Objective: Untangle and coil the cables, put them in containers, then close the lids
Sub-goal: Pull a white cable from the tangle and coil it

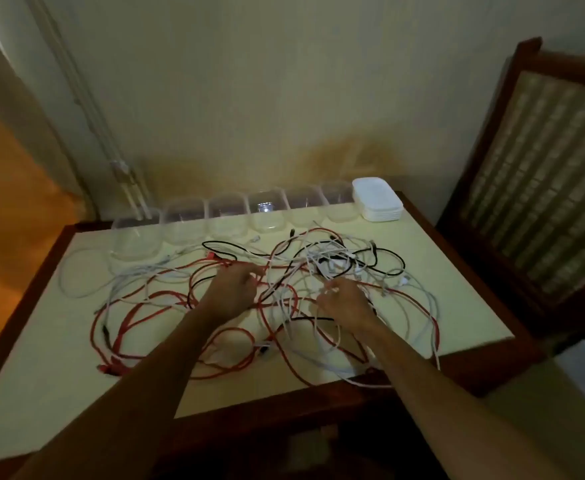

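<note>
Pale yellow matte worktop [42,358] framed in dark wood. Sprawled across it, a loose tangle of thin red, white and black cables [284,299], some flat, some round. Left hand [234,289] with fingers curled round red strands; right hand [341,301] pinching thin white strands in the tangle's middle. Along the far edge, a row of clear, rounded plastic containers [228,216], lidless. Far right, a stack of white rounded-rectangle lids [377,200].

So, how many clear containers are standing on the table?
6, in one row along the table's far edge by the wall, from the left corner to the lid stack.
</note>
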A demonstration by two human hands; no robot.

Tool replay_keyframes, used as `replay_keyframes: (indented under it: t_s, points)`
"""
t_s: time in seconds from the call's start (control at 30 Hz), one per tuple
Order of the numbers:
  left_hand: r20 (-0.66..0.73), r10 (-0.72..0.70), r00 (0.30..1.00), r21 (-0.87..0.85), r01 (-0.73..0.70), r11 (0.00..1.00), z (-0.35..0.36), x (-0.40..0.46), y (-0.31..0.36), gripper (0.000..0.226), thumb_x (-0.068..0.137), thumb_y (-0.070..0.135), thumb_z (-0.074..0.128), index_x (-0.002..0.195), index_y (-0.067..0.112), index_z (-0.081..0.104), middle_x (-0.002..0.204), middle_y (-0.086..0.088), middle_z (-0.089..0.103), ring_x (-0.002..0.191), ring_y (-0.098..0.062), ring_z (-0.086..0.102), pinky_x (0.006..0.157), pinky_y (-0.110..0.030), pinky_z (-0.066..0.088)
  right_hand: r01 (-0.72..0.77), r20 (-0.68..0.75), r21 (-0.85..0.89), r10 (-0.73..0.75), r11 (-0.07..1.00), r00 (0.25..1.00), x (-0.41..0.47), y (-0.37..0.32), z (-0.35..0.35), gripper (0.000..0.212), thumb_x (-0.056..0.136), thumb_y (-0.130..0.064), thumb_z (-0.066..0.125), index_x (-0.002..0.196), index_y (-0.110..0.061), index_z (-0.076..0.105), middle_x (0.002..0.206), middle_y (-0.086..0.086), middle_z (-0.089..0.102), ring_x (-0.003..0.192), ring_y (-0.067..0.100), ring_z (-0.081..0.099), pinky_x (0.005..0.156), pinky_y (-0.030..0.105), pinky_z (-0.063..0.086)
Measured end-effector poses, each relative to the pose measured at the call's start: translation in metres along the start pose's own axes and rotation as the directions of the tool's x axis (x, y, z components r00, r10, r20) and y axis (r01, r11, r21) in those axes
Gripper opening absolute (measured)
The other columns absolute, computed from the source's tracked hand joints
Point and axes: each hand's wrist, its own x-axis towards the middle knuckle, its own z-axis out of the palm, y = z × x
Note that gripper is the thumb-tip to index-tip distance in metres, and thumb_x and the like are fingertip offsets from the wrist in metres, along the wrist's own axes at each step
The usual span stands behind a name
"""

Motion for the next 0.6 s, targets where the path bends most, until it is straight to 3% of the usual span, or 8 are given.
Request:
replay_keyframes:
  t_s: [0.13,0.2,0.3,0.4,0.5,0.6]
  points:
    - [0.074,-0.013,0.997,-0.087,0.019,0.996,0.02,0.039,0.002,0.035,0.09,-0.003,0.05,0.116,0.012,0.068,0.112,-0.006,0.067,0.092,-0.013,0.058,0.075,-0.019,0.044,-0.065,0.163,0.257,0.022,0.964,0.986,0.017,-0.009,-0.005,0.017,0.098,-0.014,0.059,0.109,-0.002,0.063,0.089,0.016,0.068,0.064,0.018,0.066,0.058,0.031,0.057]
    - [0.122,0.019,0.992,-0.111,-0.005,0.994,0.029,0.053,0.006,0.034,0.09,-0.001,0.054,0.116,0.015,0.068,0.105,0.001,0.065,0.088,-0.011,0.058,0.069,-0.016,0.042,-0.093,0.241,0.303,0.018,0.948,0.97,0.019,-0.015,-0.009,0.018,0.098,-0.01,0.058,0.111,0.0,0.063,0.075,0.012,0.066,0.055,0.016,0.063,0.05,0.028,0.052]
    - [0.247,0.019,0.969,-0.16,0.022,0.987,0.033,0.063,0.011,0.028,0.092,0.008,0.058,0.117,0.02,0.067,0.098,-0.004,0.069,0.076,-0.011,0.062,0.063,-0.021,0.047,-0.122,0.252,0.307,0.042,0.944,0.967,0.023,-0.023,-0.015,0.019,0.096,-0.003,0.055,0.113,-0.004,0.065,0.068,0.009,0.064,0.049,0.014,0.059,0.049,0.025,0.047]
    - [0.453,0.021,0.891,-0.117,0.036,0.993,0.036,0.062,0.012,0.029,0.09,0.008,0.064,0.118,0.016,0.066,0.098,-0.005,0.069,0.068,0.0,0.058,0.059,-0.013,0.044,-0.153,0.214,0.356,0.079,0.922,0.974,0.025,-0.021,-0.017,0.016,0.095,0.0,0.052,0.102,-0.005,0.066,0.066,0.012,0.059,0.05,0.019,0.055,0.049,0.03,0.046]
    - [0.578,-0.013,0.816,-0.024,0.033,0.999,0.037,0.061,0.011,0.043,0.083,-0.002,0.065,0.122,0.018,0.064,0.113,-0.007,0.066,0.08,-0.005,0.057,0.063,-0.013,0.042,-0.175,0.182,0.433,0.104,0.884,0.978,0.021,-0.015,-0.014,0.019,0.099,-0.003,0.046,0.086,0.0,0.059,0.061,0.012,0.051,0.045,0.017,0.048,0.042,0.023,0.035]
    - [0.567,-0.018,0.824,0.044,-0.008,0.999,0.029,0.057,0.012,0.059,0.079,-0.014,0.055,0.127,0.021,0.061,0.131,-0.007,0.056,0.108,-0.018,0.055,0.078,-0.024,0.046,-0.162,0.14,0.506,0.104,0.847,0.985,0.017,-0.011,-0.01,0.019,0.098,-0.003,0.042,0.087,-0.003,0.057,0.062,0.013,0.048,0.048,0.016,0.045,0.042,0.022,0.033]
